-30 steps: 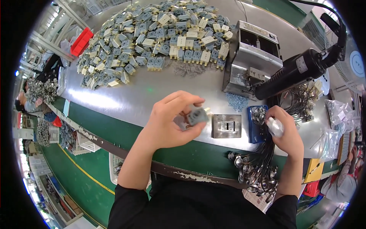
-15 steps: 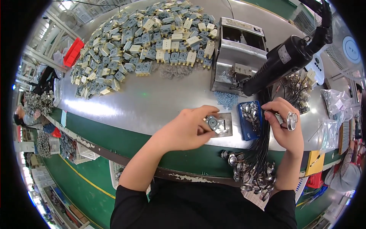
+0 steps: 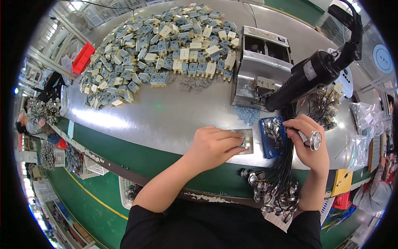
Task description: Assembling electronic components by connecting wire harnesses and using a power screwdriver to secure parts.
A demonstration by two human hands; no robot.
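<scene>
My left hand [image 3: 213,146] is closed on a small grey block [image 3: 243,141], its fingers covering most of it. The block is down at a metal fixture plate [image 3: 250,133] on the bench. My right hand [image 3: 310,143] is beside the blue tray [image 3: 268,153] of small metal pieces, above a bundle of black cables [image 3: 286,155]. A round silver-rimmed part [image 3: 315,141] sits against its outer fingers. Thumb and forefinger come together near the cables; what is between them is too small to make out.
A large heap of grey and cream blocks [image 3: 166,50] covers the back left. A metal machine [image 3: 263,66] and a black cylindrical tool [image 3: 306,76] stand behind my hands. Blue screws [image 3: 247,115] lie near the tray. Round silver parts [image 3: 269,195] hang at the front edge.
My left hand has moved right and brought the block down onto the fixture plate, turning over so its back shows. My right hand has stayed nearly in place with the round part.
</scene>
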